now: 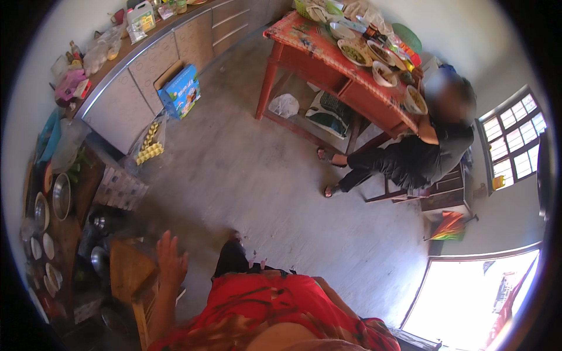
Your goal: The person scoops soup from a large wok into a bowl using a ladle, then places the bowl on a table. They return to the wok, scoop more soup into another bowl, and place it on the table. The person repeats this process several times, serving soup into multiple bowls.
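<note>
Your left hand [171,260], fingers raised and extended, is near orange-brown wooden furniture [130,268] on its left. Ahead of it are yellow egg trays [150,153] and, farther, a blue printed cardboard box [182,92]; far ahead-right, a black-clothed person [448,146] sits at a red wooden surface [295,33] bearing white bowls [384,82].

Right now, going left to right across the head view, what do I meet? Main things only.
Metal bowl → white jug → left hand → red table → window.
</note>
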A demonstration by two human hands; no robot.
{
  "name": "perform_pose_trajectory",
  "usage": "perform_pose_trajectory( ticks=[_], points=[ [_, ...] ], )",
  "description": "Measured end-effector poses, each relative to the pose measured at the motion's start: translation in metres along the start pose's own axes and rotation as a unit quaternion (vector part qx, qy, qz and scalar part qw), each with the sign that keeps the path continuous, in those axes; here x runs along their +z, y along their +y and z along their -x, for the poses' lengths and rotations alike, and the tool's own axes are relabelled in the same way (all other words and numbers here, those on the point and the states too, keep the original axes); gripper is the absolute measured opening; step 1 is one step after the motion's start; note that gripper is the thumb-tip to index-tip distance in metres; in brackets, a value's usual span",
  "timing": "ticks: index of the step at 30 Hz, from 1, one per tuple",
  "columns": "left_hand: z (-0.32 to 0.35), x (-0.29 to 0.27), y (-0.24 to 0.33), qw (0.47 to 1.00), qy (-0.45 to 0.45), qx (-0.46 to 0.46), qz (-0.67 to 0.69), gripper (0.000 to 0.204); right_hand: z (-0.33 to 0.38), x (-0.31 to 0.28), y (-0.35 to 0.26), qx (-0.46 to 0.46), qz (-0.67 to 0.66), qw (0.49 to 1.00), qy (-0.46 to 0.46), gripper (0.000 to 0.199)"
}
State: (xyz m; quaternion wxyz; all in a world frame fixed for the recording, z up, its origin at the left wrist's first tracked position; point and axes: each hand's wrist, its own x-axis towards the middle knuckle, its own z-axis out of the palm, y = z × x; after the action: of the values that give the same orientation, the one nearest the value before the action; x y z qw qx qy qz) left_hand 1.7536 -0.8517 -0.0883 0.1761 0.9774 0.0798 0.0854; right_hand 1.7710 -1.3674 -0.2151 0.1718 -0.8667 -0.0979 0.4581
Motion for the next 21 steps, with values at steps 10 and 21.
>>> perform_pose_trajectory(
  ticks=[10, 21],
  points=[
    [-0.261, 0.109, 0.058, 0.964, 0.018, 0.086, 0.25, 0.043, -0.018, -0.042, 0.004, 0.303, -0.605, 0.733, 0.074, 0.041],
    [-0.371, 0.136, 0.164, 0.914, -0.094, -0.035, 0.392, 0.039, -0.089, -0.2, 0.02, 0.271, -0.648, 0.705, 0.097, 0.043]
  ],
)
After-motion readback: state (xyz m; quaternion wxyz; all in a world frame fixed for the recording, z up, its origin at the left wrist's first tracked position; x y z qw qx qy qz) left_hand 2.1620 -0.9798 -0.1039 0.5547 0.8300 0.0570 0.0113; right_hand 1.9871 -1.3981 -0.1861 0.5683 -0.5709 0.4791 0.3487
